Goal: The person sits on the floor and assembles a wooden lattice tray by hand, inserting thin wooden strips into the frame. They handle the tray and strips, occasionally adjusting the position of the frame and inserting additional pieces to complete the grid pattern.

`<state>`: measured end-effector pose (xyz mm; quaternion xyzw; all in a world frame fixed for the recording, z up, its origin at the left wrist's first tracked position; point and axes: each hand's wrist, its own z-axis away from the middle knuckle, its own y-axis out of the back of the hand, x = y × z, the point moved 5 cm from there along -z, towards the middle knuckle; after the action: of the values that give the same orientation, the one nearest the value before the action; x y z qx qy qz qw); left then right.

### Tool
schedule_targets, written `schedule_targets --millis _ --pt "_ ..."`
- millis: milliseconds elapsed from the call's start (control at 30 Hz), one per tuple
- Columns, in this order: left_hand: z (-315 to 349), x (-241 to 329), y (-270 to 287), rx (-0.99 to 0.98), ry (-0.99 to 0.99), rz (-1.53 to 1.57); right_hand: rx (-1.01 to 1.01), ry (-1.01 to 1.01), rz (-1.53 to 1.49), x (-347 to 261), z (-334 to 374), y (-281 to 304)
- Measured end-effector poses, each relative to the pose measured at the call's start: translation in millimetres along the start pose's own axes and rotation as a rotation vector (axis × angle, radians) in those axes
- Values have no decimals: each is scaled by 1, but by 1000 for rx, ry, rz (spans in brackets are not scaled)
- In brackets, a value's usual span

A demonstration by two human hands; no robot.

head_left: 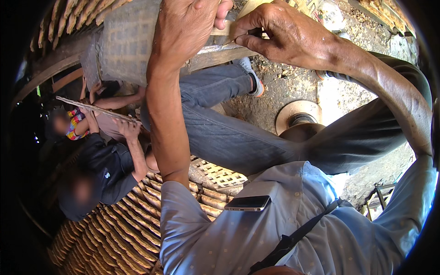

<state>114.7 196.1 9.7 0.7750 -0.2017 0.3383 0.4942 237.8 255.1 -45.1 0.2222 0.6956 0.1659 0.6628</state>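
Note:
At the top of the view my right hand point(286, 34) is closed, thumb and forefinger pinched together at the end of a pale flat strip point(222, 31). A thin sliver pokes out by its fingertips. Facing it, my left hand point(183, 30) has its fingers curled at the strip's other side, partly cut off by the upper edge. What those left fingers hold is hidden. Just under both hands runs a long wooden beam point(215, 58) with a shiny upper edge.
A translucent sheet-covered woven panel point(126, 46) stands left of my left arm. Two other people sit at left, hands on a long narrow board point(98, 109). Stacked wavy slats point(119, 229) fill the lower left. A round spool-like object point(298, 114) and scattered shavings lie on the floor.

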Motion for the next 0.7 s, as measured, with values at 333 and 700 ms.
schedule_targets --millis 333,700 --pt "12 4 -8 41 621 525 21 33 -10 -7 -5 -16" --pt "9 14 -9 68 598 548 -47 -78 49 -1 4 -11"
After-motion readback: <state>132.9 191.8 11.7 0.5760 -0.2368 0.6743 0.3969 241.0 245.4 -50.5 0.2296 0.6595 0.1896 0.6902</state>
